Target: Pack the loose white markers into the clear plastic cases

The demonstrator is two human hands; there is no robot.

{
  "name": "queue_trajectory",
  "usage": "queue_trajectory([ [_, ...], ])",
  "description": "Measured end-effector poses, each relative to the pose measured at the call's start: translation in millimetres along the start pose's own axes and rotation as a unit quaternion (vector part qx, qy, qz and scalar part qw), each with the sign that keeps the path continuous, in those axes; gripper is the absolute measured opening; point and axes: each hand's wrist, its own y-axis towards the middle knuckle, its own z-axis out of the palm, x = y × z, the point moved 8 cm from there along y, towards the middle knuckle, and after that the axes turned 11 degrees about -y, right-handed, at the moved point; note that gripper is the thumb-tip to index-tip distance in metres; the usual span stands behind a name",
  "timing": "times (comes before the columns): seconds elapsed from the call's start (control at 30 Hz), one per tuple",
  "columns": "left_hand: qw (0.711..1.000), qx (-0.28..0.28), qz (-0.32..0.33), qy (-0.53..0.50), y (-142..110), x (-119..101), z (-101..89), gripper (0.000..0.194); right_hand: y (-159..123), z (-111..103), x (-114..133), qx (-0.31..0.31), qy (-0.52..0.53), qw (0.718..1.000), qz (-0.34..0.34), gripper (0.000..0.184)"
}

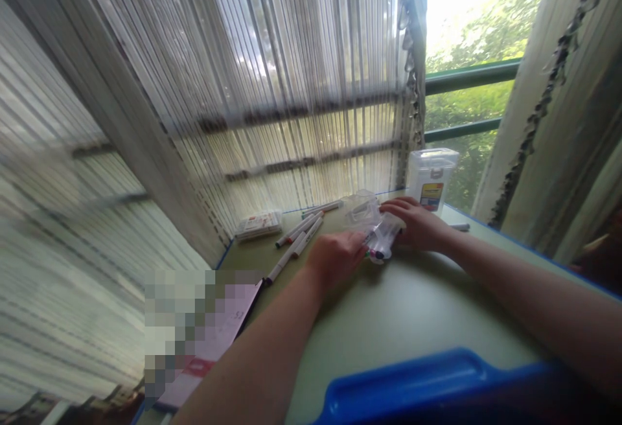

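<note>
A small clear plastic marker holder (387, 232) is tilted between my two hands, above the table. Several marker ends, dark and pink among them, show at its lower side. My left hand (336, 258) grips it from the left with fingers curled. On its right side my right hand (418, 225) has hold of it too, fingers partly bent and their tips partly hidden. Just behind lies a clear plastic piece (360, 207), possibly a lid. Loose white markers (305, 242) with coloured ends are scattered left of my left hand.
A tall clear box (432, 179) with a yellow label stands at the back right. At the back left is a flat clear case (259, 225). A pinkish booklet (228, 321) lies by my left forearm. A blue moulded edge (408, 383) fills the near side; string curtains hang behind.
</note>
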Motion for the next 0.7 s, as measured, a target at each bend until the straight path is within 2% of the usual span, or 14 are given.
queue_trajectory([
  [0.7,0.999,0.044,-0.014,0.018,1.6,0.5,4.5,0.025,-0.1,0.6,-0.3,0.001,-0.01,1.0,-0.007,0.059],
])
